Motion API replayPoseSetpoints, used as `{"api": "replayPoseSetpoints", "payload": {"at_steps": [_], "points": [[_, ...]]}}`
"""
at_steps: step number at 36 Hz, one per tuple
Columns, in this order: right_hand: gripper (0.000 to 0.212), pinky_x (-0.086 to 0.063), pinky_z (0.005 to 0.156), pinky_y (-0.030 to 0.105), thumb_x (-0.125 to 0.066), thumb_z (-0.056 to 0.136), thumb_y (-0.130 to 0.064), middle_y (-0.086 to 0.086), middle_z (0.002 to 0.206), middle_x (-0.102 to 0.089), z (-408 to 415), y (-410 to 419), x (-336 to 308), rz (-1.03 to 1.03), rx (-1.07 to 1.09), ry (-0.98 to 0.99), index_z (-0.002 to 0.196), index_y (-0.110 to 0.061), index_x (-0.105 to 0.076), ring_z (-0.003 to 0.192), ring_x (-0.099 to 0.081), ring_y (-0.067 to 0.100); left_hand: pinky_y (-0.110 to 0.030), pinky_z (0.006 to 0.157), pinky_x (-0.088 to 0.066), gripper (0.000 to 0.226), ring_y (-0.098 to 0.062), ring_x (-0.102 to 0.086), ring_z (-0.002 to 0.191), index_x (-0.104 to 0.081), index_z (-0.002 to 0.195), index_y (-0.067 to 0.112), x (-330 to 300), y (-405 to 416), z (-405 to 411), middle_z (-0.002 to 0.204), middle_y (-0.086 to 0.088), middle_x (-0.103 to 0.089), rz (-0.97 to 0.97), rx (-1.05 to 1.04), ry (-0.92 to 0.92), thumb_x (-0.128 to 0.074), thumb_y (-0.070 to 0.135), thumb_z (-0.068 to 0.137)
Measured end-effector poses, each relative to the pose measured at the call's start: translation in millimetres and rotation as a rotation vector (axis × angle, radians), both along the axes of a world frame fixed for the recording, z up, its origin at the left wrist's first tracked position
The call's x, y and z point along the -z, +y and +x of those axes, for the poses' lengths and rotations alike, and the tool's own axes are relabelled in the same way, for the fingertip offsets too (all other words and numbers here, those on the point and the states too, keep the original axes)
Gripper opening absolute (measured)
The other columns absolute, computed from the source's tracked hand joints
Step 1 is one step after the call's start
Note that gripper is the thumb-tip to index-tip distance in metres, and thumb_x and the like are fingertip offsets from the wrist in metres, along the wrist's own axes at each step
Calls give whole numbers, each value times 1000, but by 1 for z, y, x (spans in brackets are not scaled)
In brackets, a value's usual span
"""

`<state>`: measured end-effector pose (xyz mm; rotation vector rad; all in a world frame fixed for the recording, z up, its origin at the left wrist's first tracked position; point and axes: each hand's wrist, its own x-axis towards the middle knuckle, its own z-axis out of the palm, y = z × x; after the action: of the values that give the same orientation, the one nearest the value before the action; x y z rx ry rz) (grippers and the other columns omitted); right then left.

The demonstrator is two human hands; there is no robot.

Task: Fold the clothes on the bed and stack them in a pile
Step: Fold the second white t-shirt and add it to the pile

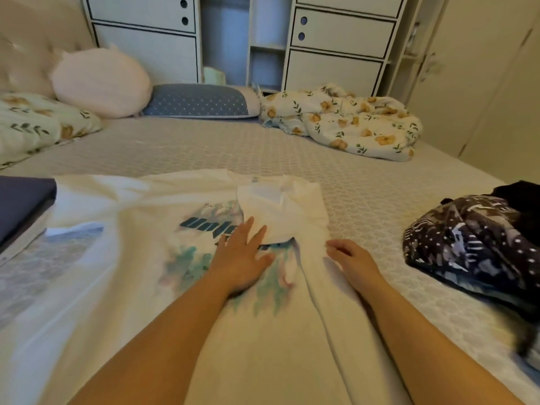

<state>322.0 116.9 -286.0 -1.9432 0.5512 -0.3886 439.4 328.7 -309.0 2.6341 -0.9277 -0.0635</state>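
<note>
Presently, a white printed T-shirt [163, 229] lay spread flat on the bed [204, 147], directly in front of the person, with its right side and sleeve already turned inward over the chest print. The left hand [242, 255] rested flat on the print, fingers straight and spread, pressing the cloth down. The right hand [350, 258] lay on the folded-over edge just beside it; its fingers were loosely curled, and whether they pinched the fabric could not be told.

A folded dark blue garment [23, 206] sat at the left edge of the bed, apparently the start of the pile. A crumpled dark patterned garment [467, 247] waited unfolded at the right. A floral quilt [350, 124] and pillows [102, 83] lay well apart at the far side.

Judgement: the shirt is light, soft and limp, will not hold a crease unaided, and slides readily on the quilted sheet. It should be taken by the hem corners or the shoulder seam, one hand anchoring while the other folds. The left side remained unfolded.
</note>
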Motion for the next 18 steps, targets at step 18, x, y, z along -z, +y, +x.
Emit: {"api": "replayPoseSetpoints", "payload": {"at_steps": [18], "points": [[25,-40,78,30,-37,98,-13,6,124,-47,-249,157,-26,-1019,46,758,120,-13,-50,112,-47,23,-46,114,13,55,-11,18,145,6,150,40,-2,90,-250,157,20,13,291,402,-26,-7,54,99]]}}
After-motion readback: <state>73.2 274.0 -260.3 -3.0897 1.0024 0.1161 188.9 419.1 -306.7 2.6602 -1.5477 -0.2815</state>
